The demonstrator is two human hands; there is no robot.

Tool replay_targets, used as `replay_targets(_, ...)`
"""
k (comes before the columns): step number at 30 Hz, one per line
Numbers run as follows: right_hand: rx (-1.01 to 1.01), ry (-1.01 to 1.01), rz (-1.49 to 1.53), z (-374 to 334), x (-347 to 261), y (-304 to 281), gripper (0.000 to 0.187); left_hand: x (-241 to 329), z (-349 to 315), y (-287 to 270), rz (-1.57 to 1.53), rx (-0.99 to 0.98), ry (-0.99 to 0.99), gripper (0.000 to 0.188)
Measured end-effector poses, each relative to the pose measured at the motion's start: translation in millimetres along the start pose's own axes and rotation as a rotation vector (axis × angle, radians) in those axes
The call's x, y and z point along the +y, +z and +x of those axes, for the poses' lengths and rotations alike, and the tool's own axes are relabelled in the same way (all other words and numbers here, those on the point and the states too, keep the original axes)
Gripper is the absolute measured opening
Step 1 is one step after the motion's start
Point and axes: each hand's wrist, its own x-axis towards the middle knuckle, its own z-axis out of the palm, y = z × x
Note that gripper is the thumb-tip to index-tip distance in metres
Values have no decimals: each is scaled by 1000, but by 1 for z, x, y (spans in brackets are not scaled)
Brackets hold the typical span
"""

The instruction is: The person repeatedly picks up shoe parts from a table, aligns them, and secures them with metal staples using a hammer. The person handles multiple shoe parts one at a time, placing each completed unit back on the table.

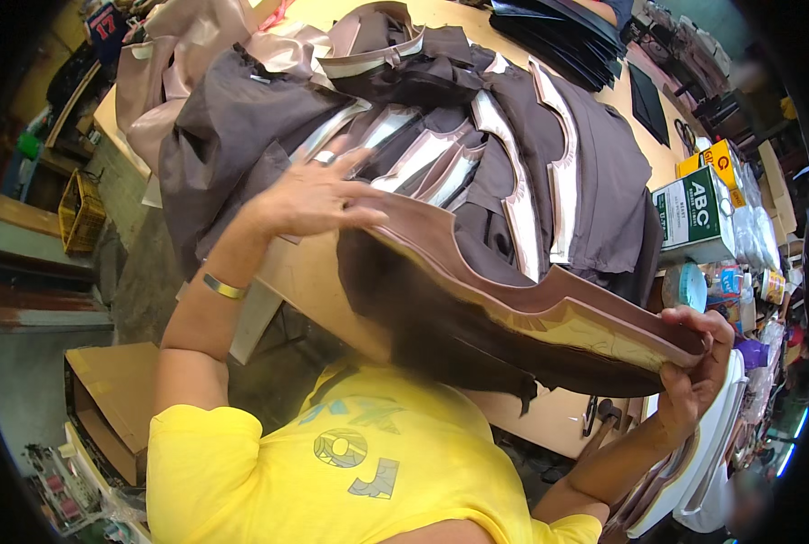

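From where I stand, the right hand [706,376] has its fingers [708,325] closed in a pinch, thumb below and the others above, on one end of a long pinkish-brown leather piece [504,295]. The left hand [309,198] has its fingers spread wide, gripping nothing, poised at the other end; whether a fingertip brushes the edge I can't tell.

The piece is up in the air over the near edge of the bench [309,286], its long axis slanting from the left hand, farther out, down to the right hand, closer to the body. So from the left fingers it stretches rightward and back toward the person; from the right it runs left and outward. Each hand is nearest its own end, and only the right has a hold. Dark cloth [459,340] hangs underneath.

Just beyond, more curved strips [563,172] with pale edges lie on dark fabric across the middle of the bench. Shiny pinkish sheeting [164,68] is heaped at the far left corner, a stack of black sheets [563,41] at the far right. A green-and-white box [695,218] stands along the right edge, and a hammer [608,412] lies near the near right corner.
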Motion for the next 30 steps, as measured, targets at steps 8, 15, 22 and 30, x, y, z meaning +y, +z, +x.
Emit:
replay_targets(8,-654,-259,516,49,-21,35,37,80,76,-20,-837,-6,311,37)
replay_targets(15,304,-177,141,51,17,21,59,13,76,-74,-914,-209,130,32)
replay_targets(22,181,25,-108,52,57,53,40,-80,90,-164,171,358,-887,30)
replay_targets(30,-47,403,-73,13,106,98,24,-174,129,-87,762,388,-805,31)
